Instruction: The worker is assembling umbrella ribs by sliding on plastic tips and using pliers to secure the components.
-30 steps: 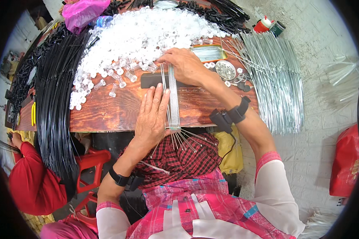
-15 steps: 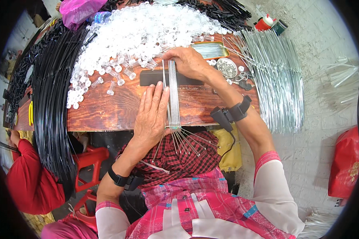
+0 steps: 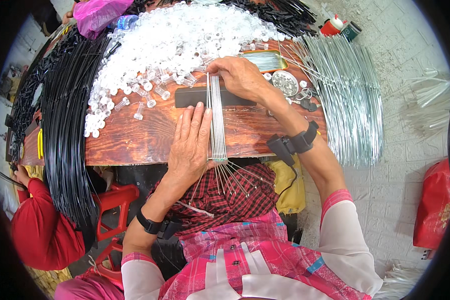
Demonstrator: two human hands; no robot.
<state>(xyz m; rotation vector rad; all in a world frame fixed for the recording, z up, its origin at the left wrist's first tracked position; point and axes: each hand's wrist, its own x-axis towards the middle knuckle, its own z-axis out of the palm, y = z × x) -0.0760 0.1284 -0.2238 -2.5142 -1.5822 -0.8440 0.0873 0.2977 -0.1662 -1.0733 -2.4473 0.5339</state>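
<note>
A row of thin metal rods lies side by side over a flat black bar on the wooden table. Their near ends pass the table edge and fan out over my checked lap cloth. Flat on the wood, my left hand has its fingers stretched out, fingertips against the leftmost rod, thumb by the near ends. My right hand bends over the far ends, its thumb and forefinger pinched at the tip of the leftmost rod, which stands slightly apart.
Clear plastic fittings are heaped at the back. Black strands drape off the left edge, silvery wires off the right. A round dish and a yellow-rimmed tray stand right of my right hand. At left, a person in a red sleeve.
My right hand has shifted slightly at the far rod ends, and the leftmost rod's tip lies a little nearer the row. The left hand stays in place.
</note>
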